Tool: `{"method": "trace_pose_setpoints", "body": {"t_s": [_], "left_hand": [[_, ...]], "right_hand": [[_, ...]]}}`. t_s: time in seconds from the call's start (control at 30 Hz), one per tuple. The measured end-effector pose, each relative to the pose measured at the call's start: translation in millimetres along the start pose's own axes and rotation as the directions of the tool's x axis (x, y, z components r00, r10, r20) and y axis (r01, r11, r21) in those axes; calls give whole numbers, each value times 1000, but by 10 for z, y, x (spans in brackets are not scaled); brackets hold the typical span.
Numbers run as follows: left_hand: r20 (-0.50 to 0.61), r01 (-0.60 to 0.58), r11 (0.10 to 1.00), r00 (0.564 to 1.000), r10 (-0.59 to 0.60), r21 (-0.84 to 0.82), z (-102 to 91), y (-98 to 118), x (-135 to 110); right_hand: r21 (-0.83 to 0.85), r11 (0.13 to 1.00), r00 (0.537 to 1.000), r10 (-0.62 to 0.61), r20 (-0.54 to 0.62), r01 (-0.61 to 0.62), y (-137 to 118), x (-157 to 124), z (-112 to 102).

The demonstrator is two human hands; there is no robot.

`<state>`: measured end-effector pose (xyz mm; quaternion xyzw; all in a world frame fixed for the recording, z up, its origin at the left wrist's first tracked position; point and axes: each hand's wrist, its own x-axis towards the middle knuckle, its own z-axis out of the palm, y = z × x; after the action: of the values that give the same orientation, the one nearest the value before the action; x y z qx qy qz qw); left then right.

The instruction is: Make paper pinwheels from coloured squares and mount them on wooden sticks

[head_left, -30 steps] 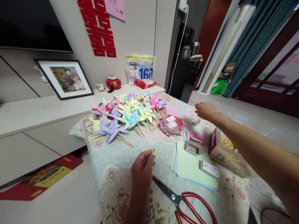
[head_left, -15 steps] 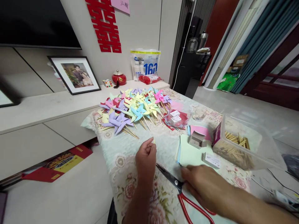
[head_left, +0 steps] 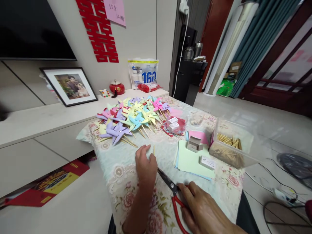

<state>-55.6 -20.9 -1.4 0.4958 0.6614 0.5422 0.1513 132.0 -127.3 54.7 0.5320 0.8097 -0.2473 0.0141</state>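
Observation:
My left hand is over the near part of the table, its fingers parted. A short yellowish stick shows just beyond its fingertips. My right hand is closed on the red-handled scissors, near the pivot and one handle, which it partly hides. The dark blades point up and left toward my left wrist. Past my left hand lies a pile of paper pinwheels on sticks. A stack of pale green paper sheets lies to the right, with an opened small box and a closed one on it.
A clear plastic bin with short sticks stands at the table's right edge. A plastic bag with small white boxes lies behind the paper. A framed photo, red jar and large bag stand on the cabinet.
The view has turned right and tilted up a little. My left fingers have spread from a curled pose, and the short stick shows more plainly. My right hand has shifted lower along the scissors.

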Motion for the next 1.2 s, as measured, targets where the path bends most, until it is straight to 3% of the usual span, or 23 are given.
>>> {"method": "trace_pose_setpoints", "body": {"t_s": [0.07,0.17,0.23,0.3,0.4,0.47,0.53,0.6,0.73,0.9,1.03,1.2], "left_hand": [[48,-69,998,996,69,-9,21,169,48],[233,-104,993,966,113,-50,158,425,107],[341,-125,990,930,138,-59,298,527,102],[373,-196,980,906,199,-46,437,550,53],[349,-313,948,896,275,55,575,479,-52],[378,-352,931,878,293,95,607,417,-97],[403,-366,922,868,290,124,608,371,-107],[416,-366,919,866,277,150,601,342,-96],[449,-374,909,855,260,185,618,298,-88],[475,-403,889,840,263,219,660,260,-103],[491,-417,879,830,263,233,676,267,-91],[487,-418,877,832,264,238,688,278,-85]], "right_hand": [[12,1000,1000,-16,1,16,-61,33,-34],[26,999,999,-40,-29,41,-105,69,-158],[43,997,994,-53,-92,57,-76,83,-336],[29,997,981,-62,-181,68,24,111,-614],[-103,994,941,-61,-333,28,326,263,-1171],[-192,980,937,-13,-350,-58,606,483,-1544],[-252,955,962,87,-259,-155,904,790,-1828],[-270,946,973,132,-187,-180,1176,1134,-1982],[-280,937,976,216,-8,-210,1561,1696,-1965],[-280,924,935,313,168,-259,1780,1955,-1798],[-263,931,932,308,189,-254,1802,1976,-1765],[-217,945,956,273,106,-246,1755,1961,-1831]]}}
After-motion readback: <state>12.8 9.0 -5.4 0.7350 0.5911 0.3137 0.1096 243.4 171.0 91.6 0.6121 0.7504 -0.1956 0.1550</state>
